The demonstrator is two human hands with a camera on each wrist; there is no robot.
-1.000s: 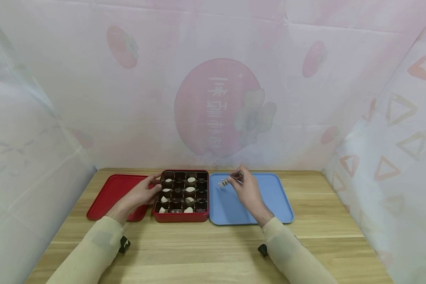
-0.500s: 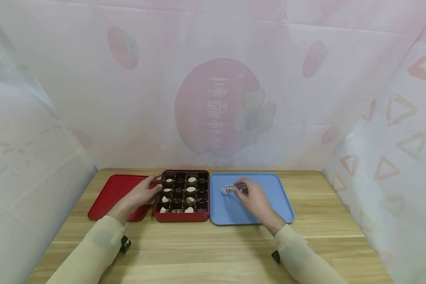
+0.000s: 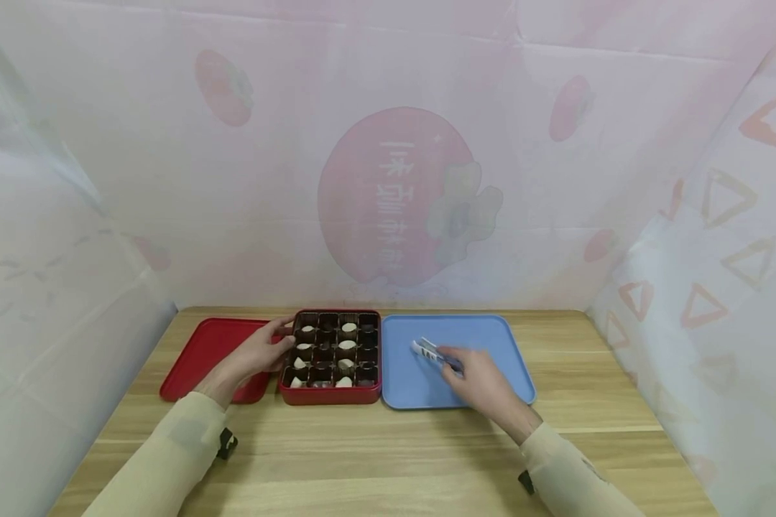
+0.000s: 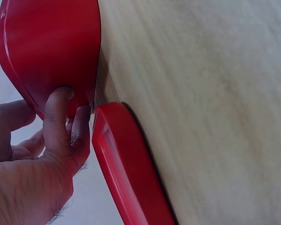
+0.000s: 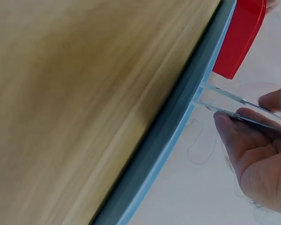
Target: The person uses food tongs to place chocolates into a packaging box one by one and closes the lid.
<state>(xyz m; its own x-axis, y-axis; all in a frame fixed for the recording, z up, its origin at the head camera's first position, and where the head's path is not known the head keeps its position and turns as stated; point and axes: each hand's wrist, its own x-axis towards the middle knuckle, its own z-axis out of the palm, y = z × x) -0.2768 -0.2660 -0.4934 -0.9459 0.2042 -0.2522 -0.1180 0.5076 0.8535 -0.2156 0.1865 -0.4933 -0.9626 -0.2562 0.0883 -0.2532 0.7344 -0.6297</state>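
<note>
My left hand (image 3: 259, 355) rests against the left side of a red box (image 3: 330, 396). Its fingertips touch the red wall in the left wrist view. Dark compartments fill the box, and pale chocolates (image 3: 347, 345) and darker ones sit in them. My right hand (image 3: 481, 379) holds a pair of small clear tongs (image 3: 430, 352), thumb on one arm and fingers on the other. Over the blue tray (image 3: 397, 391), the tongs point up and left toward its middle. In the right wrist view the two tong arms stand slightly apart, their tips overlapping the tray's rim.
Left of the box lies a red lid (image 3: 210, 355), partly behind my left hand. The blue tray lies right beside the box. All of it stands on a wooden table (image 3: 362, 459), backed by a printed cloth wall (image 3: 259, 215).
My right hand has moved right and toward me over the tray, and the tongs have turned so that their arms now show apart. The left hand and box stay put.
</note>
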